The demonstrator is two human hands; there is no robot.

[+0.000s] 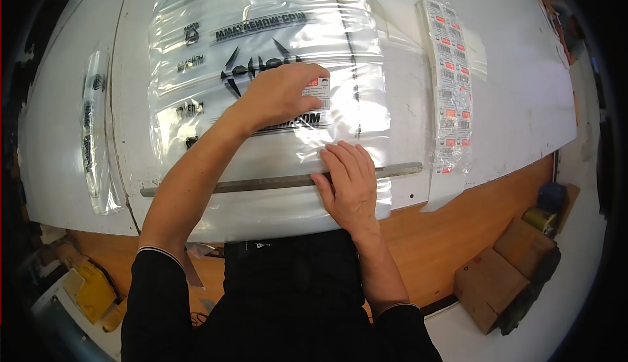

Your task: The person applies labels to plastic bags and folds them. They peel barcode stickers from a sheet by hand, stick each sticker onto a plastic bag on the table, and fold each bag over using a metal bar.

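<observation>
A stack of clear plastic bags (186,87) with black printed lettering lies flat in front of me. My left hand (278,97) is over its middle, thumb and fingertips closed at the edges of a small red-and-white label (318,92). Part of the label is hidden by the hand. Across the near end of the bags runs a long, narrow metal bar (261,184). My right hand (351,182) rests on the bar and the plastic, fingers stretched out and palm down.
Right of the bags lies a plastic-wrapped strip of labels (451,80). A folded clear bag (95,139) lies at the left of the white table (523,80). Cardboard boxes (490,287) stand on the floor at lower right; a yellow object (95,293) is at lower left.
</observation>
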